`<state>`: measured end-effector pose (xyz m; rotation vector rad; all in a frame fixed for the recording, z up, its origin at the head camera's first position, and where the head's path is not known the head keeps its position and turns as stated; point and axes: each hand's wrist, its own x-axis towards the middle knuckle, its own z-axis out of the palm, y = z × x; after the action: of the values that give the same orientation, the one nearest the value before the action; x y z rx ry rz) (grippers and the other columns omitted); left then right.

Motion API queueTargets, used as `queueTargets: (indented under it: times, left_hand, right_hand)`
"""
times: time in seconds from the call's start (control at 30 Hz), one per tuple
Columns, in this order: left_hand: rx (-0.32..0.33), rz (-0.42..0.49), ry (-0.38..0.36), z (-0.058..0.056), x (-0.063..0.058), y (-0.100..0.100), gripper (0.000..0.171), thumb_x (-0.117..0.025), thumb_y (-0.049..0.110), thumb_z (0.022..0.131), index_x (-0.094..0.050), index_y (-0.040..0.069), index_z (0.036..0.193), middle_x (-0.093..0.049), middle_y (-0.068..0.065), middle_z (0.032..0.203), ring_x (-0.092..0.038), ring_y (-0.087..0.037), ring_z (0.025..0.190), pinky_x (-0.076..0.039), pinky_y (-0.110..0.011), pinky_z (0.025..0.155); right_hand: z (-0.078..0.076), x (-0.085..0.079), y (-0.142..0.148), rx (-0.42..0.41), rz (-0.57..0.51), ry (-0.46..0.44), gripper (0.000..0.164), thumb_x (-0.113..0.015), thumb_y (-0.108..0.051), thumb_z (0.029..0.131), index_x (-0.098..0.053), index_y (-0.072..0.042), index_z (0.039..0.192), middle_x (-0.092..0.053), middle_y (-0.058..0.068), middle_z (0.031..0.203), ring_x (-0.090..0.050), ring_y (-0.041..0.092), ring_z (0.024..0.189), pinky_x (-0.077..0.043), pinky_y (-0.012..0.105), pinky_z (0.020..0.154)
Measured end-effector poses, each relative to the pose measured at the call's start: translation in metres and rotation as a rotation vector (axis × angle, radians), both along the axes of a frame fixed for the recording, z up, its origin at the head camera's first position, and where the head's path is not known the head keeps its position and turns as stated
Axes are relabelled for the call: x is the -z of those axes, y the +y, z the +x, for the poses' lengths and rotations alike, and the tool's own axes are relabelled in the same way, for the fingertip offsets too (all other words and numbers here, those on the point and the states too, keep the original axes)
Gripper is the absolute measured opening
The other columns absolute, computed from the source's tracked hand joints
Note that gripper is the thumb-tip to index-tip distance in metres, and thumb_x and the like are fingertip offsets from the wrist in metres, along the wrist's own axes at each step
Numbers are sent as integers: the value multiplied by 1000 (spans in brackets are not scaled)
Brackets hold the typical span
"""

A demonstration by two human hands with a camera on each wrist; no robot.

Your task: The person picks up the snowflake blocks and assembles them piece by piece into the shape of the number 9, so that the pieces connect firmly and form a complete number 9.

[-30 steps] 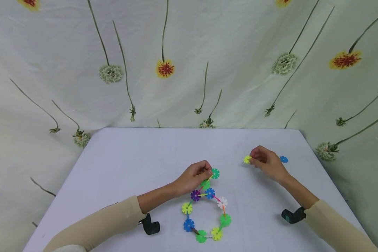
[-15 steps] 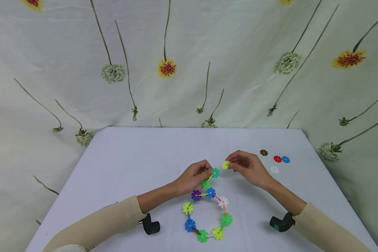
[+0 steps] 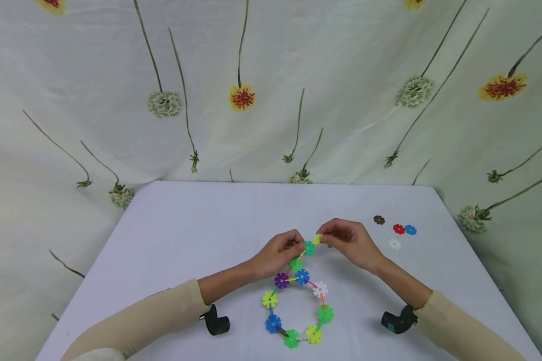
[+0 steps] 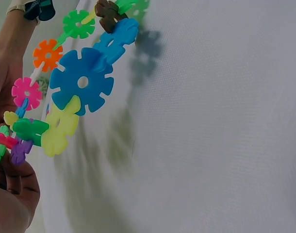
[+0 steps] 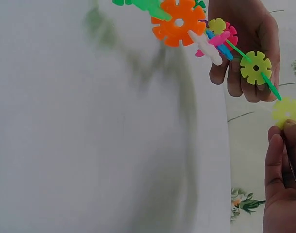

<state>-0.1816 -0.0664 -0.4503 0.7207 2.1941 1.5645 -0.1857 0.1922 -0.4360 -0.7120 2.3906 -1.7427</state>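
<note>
A chain of notched plastic snowflake discs (image 3: 325,314) closes into a ring near the table's front, with a short tail running up from a purple disc (image 3: 281,280). My left hand (image 3: 277,253) pinches the tail by the green disc (image 3: 309,247) at its end. Between thumb and fingertips, my right hand (image 3: 352,243) holds a yellow snowflake disc (image 3: 316,239) against that green disc's upper edge. In the right wrist view the yellow disc (image 5: 286,111) meets a green disc seen edge-on (image 5: 270,86); whether they interlock I cannot tell. Blue discs (image 4: 92,73) hang large in the left wrist view.
Loose brown (image 3: 379,219), red (image 3: 399,229), blue (image 3: 410,229) and white (image 3: 394,244) discs lie at the table's right. Both wrists carry black cameras (image 3: 217,321). A flower-printed cloth (image 3: 271,90) hangs behind the white table (image 3: 198,210).
My right hand has carried the yellow disc leftwards from near the loose discs to the green end disc, uncovering them. My left hand has stayed in place on the chain.
</note>
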Motion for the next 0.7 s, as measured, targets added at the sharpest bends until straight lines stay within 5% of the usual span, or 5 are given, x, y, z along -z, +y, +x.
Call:
queueTargets:
  times: [0.4, 0.7]
  left_hand:
    - [3, -11, 35, 0, -2, 3, 17, -52, 21, 113, -63, 8, 112, -57, 0, 95, -54, -12, 83, -46, -24, 78]
    - [-3, 9, 31, 0, 1, 5, 19, -53, 22, 113, -64, 7, 112, -57, -2, 95, -51, -11, 81, -44, -23, 76]
  right_hand:
    - [8, 4, -4, 35, -19, 115, 12, -74, -4, 100, -78, -10, 110, -79, 12, 106, -75, 11, 91, -63, 25, 86]
    - [14, 11, -5, 79, -5, 235, 11, -76, -1, 97, -77, -11, 103, -81, 9, 100, -78, 22, 95, -61, 21, 95]
